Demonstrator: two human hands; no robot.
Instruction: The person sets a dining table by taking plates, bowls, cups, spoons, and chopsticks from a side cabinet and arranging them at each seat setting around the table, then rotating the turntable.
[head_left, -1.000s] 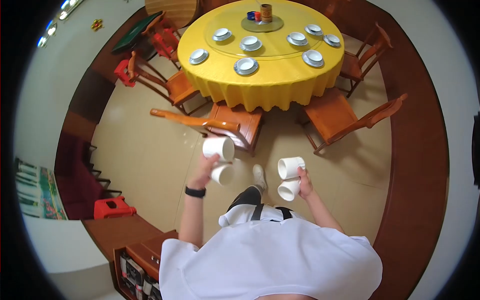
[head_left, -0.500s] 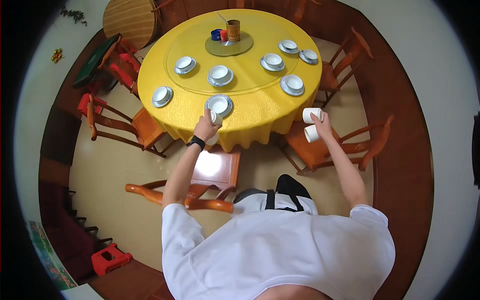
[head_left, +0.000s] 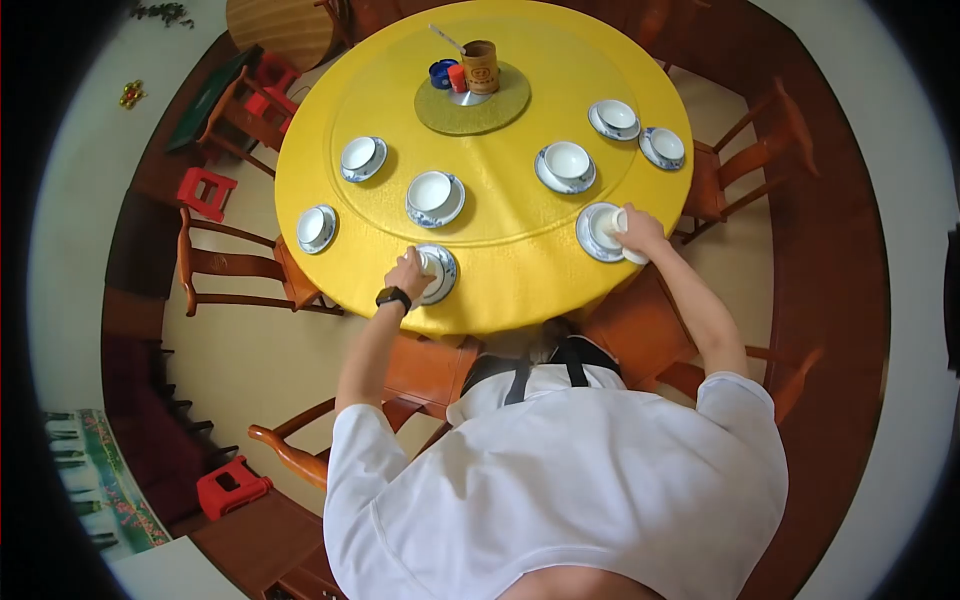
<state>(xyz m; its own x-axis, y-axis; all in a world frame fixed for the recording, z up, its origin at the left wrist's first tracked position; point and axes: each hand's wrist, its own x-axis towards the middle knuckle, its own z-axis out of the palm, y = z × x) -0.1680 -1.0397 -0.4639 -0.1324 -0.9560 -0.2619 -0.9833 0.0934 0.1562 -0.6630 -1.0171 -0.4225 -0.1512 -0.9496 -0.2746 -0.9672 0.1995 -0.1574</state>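
Note:
My left hand (head_left: pixel 403 278), with a dark watch on its wrist, is closed around a white cup (head_left: pixel 428 264) at the table's front edge. That cup is over a bowl and saucer (head_left: pixel 447 284), partly covered by my fingers; I cannot tell whether it touches the bowl. At the right front, my right hand (head_left: pixel 641 231) grips white cups, one (head_left: pixel 618 221) over the bowl on a blue-patterned saucer (head_left: pixel 590 238) and another (head_left: pixel 634 256) below the palm. Whether the left hand holds a second cup is hidden.
More bowls on saucers (head_left: pixel 436 200) stand around the yellow tablecloth (head_left: pixel 500 290). A round glass turntable (head_left: pixel 505 118) carries a brown canister (head_left: pixel 481 70) and small blue and red containers. Wooden chairs (head_left: pixel 650 330) surround the table. A red stool (head_left: pixel 232 487) stands at the lower left.
I have come closer to the table. Both hands have moved from the table's edge to over the front place settings, carrying the cups.

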